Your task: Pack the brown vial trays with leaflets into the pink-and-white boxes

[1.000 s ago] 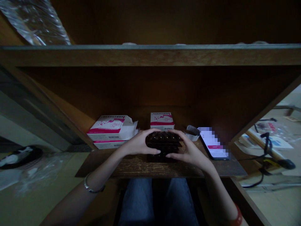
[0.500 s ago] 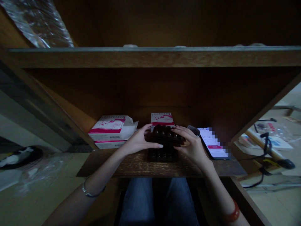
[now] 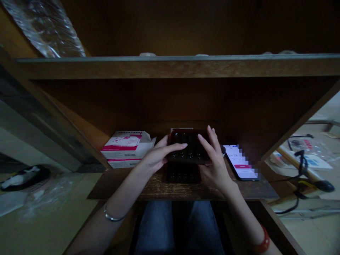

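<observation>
- In left hand (image 3: pixel 159 153) and right hand (image 3: pixel 218 161), clasping a dark tray (image 3: pixel 190 153) by its two ends, just above the bench (image 3: pixel 159 193).
- On the left, gripping with thumb laid over the upper face and fingers curled behind.
- On the right, touching the upper face with one fingertip and spreading other fingers upward near the far corner; cannot tell how firmly, with thumb mostly out of sight.
- Directly between both palms, with long axis running side to side, from one to the other, across the line of the forearms; apparently tilted a little toward the viewer.
- Below and nearer the body, resting flat on the bench: a second tray (image 3: pixel 183 174), partly covered from view, lying between the wrists and slightly closer to the right.
- Off to the left, stacked and well apart: two pink-and-white boxes (image 3: pixel 123 143).
- Behind the clasped tray, showing only along a top edge: a small box (image 3: pixel 182 128).
- Out to the right: a lit phone (image 3: pixel 242 166).
</observation>
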Available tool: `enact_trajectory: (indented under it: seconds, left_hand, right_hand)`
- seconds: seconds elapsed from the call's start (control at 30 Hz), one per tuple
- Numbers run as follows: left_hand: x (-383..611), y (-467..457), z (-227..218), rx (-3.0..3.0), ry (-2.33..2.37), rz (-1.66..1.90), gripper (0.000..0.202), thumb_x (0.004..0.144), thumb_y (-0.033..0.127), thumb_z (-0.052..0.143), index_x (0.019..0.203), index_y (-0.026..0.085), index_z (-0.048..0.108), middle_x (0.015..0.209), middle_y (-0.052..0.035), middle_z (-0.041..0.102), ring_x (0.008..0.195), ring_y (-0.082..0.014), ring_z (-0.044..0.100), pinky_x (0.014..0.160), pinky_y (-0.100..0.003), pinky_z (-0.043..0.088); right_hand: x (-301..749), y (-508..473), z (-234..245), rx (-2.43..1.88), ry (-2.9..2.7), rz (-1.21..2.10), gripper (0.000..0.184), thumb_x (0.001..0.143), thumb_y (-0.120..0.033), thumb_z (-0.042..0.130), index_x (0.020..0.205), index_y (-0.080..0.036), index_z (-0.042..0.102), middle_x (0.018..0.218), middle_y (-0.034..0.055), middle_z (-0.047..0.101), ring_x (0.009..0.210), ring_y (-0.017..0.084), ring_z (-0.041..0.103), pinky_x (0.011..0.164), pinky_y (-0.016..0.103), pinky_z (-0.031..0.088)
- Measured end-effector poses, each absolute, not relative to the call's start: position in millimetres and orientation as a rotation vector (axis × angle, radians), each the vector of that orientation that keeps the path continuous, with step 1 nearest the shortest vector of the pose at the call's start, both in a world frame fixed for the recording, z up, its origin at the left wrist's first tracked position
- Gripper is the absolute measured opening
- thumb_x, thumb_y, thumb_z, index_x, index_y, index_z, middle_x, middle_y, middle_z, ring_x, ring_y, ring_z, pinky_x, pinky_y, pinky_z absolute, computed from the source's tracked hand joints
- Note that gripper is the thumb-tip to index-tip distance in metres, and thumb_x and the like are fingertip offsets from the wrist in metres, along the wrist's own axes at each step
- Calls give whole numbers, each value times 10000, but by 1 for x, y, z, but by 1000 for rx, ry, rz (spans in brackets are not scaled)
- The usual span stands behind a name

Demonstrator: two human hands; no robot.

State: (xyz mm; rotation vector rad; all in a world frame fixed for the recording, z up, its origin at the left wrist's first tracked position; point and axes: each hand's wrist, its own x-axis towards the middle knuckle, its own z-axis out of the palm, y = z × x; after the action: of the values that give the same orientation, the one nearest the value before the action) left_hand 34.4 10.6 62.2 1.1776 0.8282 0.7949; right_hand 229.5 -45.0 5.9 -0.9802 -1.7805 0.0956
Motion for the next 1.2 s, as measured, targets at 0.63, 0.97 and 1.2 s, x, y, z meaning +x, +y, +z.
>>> enact_trajectory:
  seconds: [0.63,0.97,1.2]
  left_hand:
    - [27,9,8,1477,799,991,764,572,256,866,1243,215,502,1270,-83,622,1231,-292,551,1101,-474,402]
    - [31,2,-6,1616,943,1006,745,601,296,858,1239,195,486,1279,-102,608,1217,-288,568,1099,-477,405]
    - [41,1,1,1524,968,1116,611,671,345,807,1179,169,516,1232,-93,651,1162,-253,613,1051,-418,456]
  right_hand:
    - [227,-37,-25,-872,-1279,1016,590,716,-279,809,1228,-276,516,1291,56,621,1214,241,595,1063,407,487]
    - [221,-41,-34,-913,-1156,1100,603,715,-245,822,1242,-328,540,1328,-6,603,1262,208,546,1090,348,441]
    - [212,-36,-22,-953,-1076,1032,411,738,-339,795,1110,-230,657,1147,47,713,1090,253,649,995,424,507]
